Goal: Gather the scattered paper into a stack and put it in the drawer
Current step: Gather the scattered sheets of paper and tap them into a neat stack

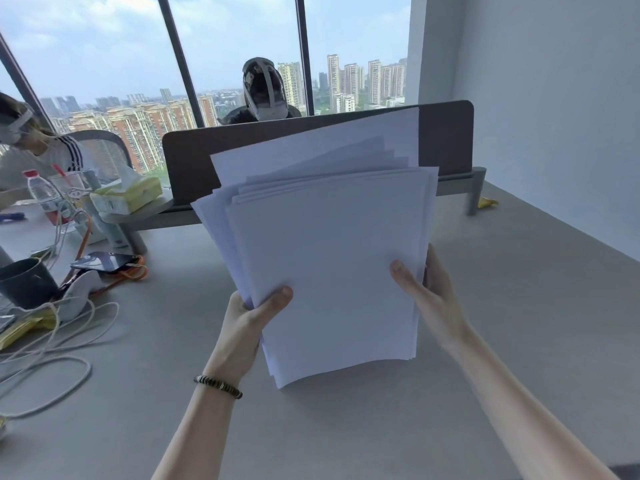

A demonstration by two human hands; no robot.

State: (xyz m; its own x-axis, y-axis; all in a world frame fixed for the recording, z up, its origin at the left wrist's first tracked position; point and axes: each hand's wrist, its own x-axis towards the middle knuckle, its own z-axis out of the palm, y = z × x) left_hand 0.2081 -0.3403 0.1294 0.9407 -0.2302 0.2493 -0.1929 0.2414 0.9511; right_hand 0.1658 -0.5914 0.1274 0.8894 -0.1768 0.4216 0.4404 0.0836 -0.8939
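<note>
Paper [329,258] gathered in an uneven stack, held upright above the desk [502,306], sheets fanned out at the top and not aligned. Left hand [249,317] gripping the lower left edge, thumb curled over the front sheet, other fingers hidden behind. Right hand [429,289] holding the right edge, thumb lying on the front, fingers behind the stack. Left of the stack, on the desk: cables [52,344], dark cup [26,282], bottle [43,195]. Brown divider [446,136] behind the paper.
</note>
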